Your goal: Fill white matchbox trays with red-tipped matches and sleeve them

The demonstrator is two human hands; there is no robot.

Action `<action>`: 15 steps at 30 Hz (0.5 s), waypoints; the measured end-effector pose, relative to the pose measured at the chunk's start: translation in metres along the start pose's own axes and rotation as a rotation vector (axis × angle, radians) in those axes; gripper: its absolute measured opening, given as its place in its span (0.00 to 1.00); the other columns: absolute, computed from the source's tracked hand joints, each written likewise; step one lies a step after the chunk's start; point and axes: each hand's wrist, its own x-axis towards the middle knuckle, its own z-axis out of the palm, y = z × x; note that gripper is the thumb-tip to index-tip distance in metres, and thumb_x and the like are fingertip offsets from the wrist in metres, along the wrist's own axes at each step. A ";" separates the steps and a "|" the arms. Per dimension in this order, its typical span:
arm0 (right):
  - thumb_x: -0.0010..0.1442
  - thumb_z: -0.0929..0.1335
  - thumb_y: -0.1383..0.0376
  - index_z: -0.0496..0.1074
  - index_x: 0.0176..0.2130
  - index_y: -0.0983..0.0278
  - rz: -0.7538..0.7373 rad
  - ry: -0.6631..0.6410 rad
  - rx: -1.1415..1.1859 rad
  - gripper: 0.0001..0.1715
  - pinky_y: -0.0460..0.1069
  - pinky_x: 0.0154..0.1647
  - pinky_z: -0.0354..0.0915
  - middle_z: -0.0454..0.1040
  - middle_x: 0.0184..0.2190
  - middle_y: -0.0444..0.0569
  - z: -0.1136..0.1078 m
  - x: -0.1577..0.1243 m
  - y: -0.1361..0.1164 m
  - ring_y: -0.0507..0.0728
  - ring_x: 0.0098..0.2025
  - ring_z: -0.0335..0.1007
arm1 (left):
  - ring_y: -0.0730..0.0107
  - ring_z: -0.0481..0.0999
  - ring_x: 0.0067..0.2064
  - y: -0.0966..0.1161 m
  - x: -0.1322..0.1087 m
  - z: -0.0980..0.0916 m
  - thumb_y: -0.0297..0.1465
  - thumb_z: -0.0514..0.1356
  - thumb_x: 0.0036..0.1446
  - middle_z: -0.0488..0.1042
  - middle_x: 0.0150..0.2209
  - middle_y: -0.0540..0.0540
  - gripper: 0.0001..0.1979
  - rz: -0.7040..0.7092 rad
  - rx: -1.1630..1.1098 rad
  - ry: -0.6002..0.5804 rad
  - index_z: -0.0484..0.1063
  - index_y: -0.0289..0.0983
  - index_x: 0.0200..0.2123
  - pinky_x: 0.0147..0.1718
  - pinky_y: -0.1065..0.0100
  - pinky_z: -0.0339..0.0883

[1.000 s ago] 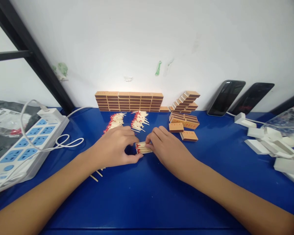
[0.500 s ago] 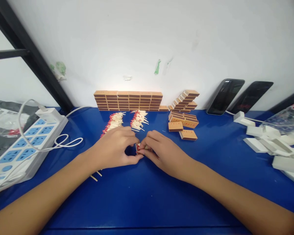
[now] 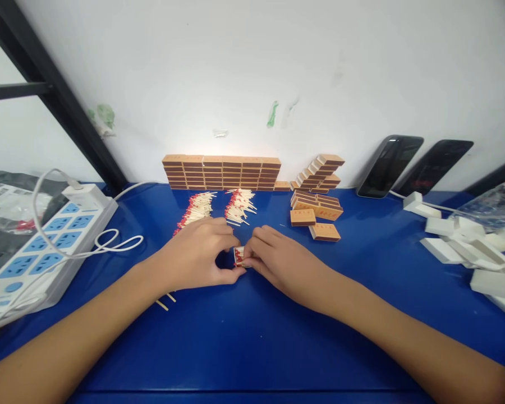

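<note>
A small white matchbox tray [image 3: 239, 256] with red-headed matches in it lies between my hands on the blue tabletop. My left hand [image 3: 202, 253] grips the tray's left end between curled fingers and thumb. At the other end, my right hand [image 3: 278, 259] has its fingers pinched together on the matches, covering part of the tray. Behind my left hand lie two loose piles of matches, a left pile [image 3: 198, 206] and a right pile [image 3: 239, 206]. A few match ends [image 3: 167, 302] poke out below my left wrist.
Stacked matchboxes [image 3: 222, 173] line the wall, with more boxes [image 3: 317, 205] to their right. Two phones [image 3: 389, 166] lean there. White empty trays [image 3: 467, 244] are heaped at the right. A power strip [image 3: 54, 241] with white cables occupies the left.
My right fingers have shifted slightly right over the tray, so more of the matches inside show. My left hand keeps its hold.
</note>
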 end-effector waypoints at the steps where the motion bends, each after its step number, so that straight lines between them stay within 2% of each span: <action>1: 0.76 0.67 0.67 0.75 0.41 0.65 -0.016 -0.008 -0.028 0.09 0.54 0.46 0.69 0.77 0.39 0.52 0.000 0.000 0.000 0.59 0.42 0.70 | 0.62 0.75 0.37 0.000 0.000 0.000 0.41 0.67 0.62 0.76 0.32 0.46 0.12 0.001 0.003 -0.003 0.81 0.37 0.35 0.40 0.60 0.68; 6: 0.75 0.67 0.69 0.75 0.38 0.63 -0.059 -0.009 -0.083 0.11 0.53 0.44 0.67 0.76 0.38 0.51 -0.007 0.000 0.000 0.59 0.41 0.69 | 0.63 0.76 0.37 -0.001 0.000 0.001 0.41 0.67 0.63 0.77 0.32 0.46 0.12 0.023 0.008 0.008 0.82 0.37 0.37 0.38 0.61 0.68; 12: 0.74 0.68 0.68 0.74 0.44 0.63 0.056 0.021 0.023 0.03 0.52 0.42 0.67 0.75 0.43 0.51 -0.019 -0.002 0.007 0.57 0.41 0.71 | 0.62 0.76 0.37 -0.001 -0.001 0.000 0.42 0.67 0.63 0.77 0.32 0.46 0.13 0.024 0.023 0.014 0.83 0.37 0.38 0.39 0.60 0.68; 15: 0.73 0.69 0.68 0.74 0.43 0.63 0.078 0.000 0.023 0.02 0.52 0.40 0.66 0.75 0.42 0.51 -0.019 -0.002 0.011 0.57 0.41 0.71 | 0.62 0.76 0.37 0.000 -0.001 0.000 0.42 0.67 0.63 0.76 0.31 0.46 0.14 0.013 0.027 0.005 0.83 0.37 0.38 0.39 0.60 0.68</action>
